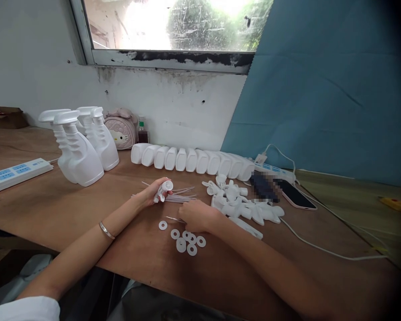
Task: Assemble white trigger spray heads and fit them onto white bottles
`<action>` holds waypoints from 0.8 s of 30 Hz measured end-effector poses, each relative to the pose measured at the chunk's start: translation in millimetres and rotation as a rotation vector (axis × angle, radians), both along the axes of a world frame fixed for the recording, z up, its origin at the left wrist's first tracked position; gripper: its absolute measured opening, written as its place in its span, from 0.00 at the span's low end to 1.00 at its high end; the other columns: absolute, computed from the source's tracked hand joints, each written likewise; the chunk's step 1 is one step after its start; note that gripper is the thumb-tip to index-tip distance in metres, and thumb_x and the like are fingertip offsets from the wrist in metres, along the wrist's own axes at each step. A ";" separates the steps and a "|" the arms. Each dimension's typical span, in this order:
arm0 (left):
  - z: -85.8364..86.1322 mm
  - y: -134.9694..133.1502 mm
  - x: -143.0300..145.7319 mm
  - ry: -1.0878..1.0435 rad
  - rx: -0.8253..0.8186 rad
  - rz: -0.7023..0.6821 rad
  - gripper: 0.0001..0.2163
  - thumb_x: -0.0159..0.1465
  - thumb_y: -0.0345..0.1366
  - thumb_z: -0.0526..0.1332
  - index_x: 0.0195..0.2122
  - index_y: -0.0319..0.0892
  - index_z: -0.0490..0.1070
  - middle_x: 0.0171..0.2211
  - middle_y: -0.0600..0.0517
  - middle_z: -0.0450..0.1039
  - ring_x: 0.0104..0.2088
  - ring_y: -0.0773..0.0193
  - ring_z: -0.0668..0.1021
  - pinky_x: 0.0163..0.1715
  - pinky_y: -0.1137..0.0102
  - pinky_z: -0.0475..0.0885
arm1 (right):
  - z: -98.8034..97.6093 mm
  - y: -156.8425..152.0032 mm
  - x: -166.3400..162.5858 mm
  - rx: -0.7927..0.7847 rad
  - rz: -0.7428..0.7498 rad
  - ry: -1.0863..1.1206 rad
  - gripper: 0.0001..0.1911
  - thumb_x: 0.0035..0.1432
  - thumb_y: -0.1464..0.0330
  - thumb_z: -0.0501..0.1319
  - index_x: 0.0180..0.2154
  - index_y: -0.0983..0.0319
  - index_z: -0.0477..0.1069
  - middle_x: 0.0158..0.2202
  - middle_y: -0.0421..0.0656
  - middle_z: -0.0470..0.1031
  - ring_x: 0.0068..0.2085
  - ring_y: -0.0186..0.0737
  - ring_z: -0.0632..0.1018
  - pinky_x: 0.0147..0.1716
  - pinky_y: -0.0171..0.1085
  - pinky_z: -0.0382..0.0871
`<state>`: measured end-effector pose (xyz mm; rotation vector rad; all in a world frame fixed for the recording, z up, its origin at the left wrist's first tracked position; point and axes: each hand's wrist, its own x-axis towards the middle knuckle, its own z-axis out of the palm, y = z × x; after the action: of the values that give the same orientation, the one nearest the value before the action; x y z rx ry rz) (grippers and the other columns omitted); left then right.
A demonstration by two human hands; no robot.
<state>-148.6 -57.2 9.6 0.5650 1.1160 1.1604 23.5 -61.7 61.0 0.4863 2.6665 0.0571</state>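
My left hand [152, 192] is wrapped round a white trigger spray head [164, 191], its round collar facing up toward me. Close by on the right, my right hand [198, 216] is closed on thin metal tweezers [174, 219], whose tips point left above the table. Thin white dip tubes [180, 198] lie in a loose bundle behind both hands. Several flat white ring washers [191, 249] are scattered in front of my right hand, and a single washer [162, 225] lies apart to the left. To the right, more white spray heads [240, 203] form a pile.
White bottles [182, 159] lie in a row along the wall. Several assembled spray bottles [87, 160] stand at left, by a pink bag [120, 131]. A power strip [20, 173] sits at the left edge. A phone [296, 195] and white cable [321, 252] lie at right.
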 end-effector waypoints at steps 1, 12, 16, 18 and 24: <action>-0.2 0.3 0.0 -0.003 -0.015 -0.005 0.10 0.59 0.37 0.52 0.25 0.36 0.63 0.17 0.48 0.67 0.11 0.74 0.62 0.07 0.81 0.53 | 1.6 1.4 1.0 -0.013 0.003 0.007 0.09 0.47 0.74 0.55 0.32 0.67 0.71 0.31 0.48 0.72 0.32 0.43 0.74 0.24 0.33 0.61; 3.2 -1.9 1.0 -0.008 -0.133 -0.063 0.09 0.59 0.36 0.51 0.25 0.36 0.62 0.18 0.47 0.67 0.10 0.75 0.62 0.06 0.83 0.53 | 50.8 19.5 30.3 -0.039 -0.090 0.318 0.10 0.60 0.67 0.48 0.37 0.62 0.65 0.33 0.43 0.70 0.30 0.34 0.70 0.25 0.31 0.55; 2.4 -4.2 5.6 0.015 -0.086 -0.076 0.10 0.59 0.38 0.52 0.28 0.35 0.64 0.18 0.48 0.67 0.11 0.74 0.62 0.08 0.82 0.55 | 57.9 19.4 34.7 0.049 -0.094 0.419 0.09 0.59 0.68 0.49 0.37 0.62 0.65 0.35 0.42 0.71 0.33 0.35 0.70 0.27 0.31 0.54; 3.2 -5.3 6.8 -0.015 -0.035 -0.098 0.10 0.59 0.38 0.52 0.30 0.35 0.66 0.19 0.49 0.67 0.11 0.75 0.62 0.08 0.82 0.56 | 58.2 17.9 33.4 0.100 -0.112 0.438 0.09 0.59 0.67 0.49 0.36 0.62 0.66 0.33 0.41 0.71 0.32 0.34 0.70 0.26 0.31 0.52; 6.4 -5.5 5.4 -0.105 -0.002 -0.082 0.11 0.60 0.37 0.51 0.31 0.33 0.67 0.18 0.50 0.66 0.11 0.76 0.61 0.08 0.83 0.54 | 62.8 8.9 32.8 0.217 -0.138 0.472 0.09 0.57 0.68 0.49 0.33 0.64 0.66 0.30 0.41 0.71 0.28 0.32 0.70 0.24 0.31 0.49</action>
<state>-143.2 -62.6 16.0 0.5375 0.9949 1.1054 56.3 -52.9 123.8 0.8423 3.0926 0.2162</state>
